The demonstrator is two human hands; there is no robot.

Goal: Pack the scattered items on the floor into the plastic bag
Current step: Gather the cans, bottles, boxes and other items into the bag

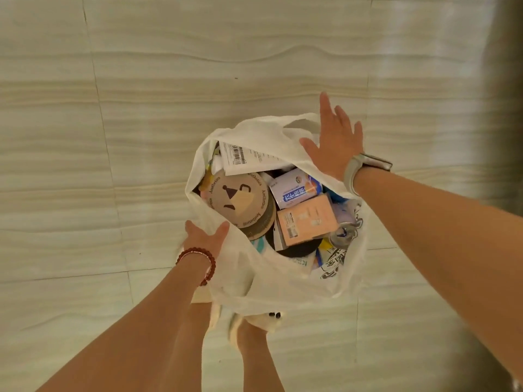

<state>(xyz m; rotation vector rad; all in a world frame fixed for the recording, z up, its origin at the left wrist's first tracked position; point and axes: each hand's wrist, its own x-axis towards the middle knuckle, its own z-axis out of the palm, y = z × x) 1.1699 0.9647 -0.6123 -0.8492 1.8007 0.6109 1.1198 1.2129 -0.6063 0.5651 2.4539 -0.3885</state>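
The plastic bag (pixel 271 281) sits on the floor (pixel 141 137) in the middle of the frame, its mouth wide and already crowded: a round cardboard disc (pixel 240 199) at the left of the opening, a printed receipt (pixel 249 158) above it, a blue-and-white carton (pixel 295 190) and a peach box (pixel 307 219) to the right, with a can (pixel 342 234) tucked at the lower right. The left hand (pixel 202 239), at the bag's lower left edge, grasps the rim with its thumb hooked over the plastic. The right hand (pixel 336 145) is spread flat with straight fingers over the upper right rim, holding nothing. No loose items show on the visible floor, so the packing looks essentially finished; what seems left is gathering the handles, though anything lying outside the frame cannot be ruled out.
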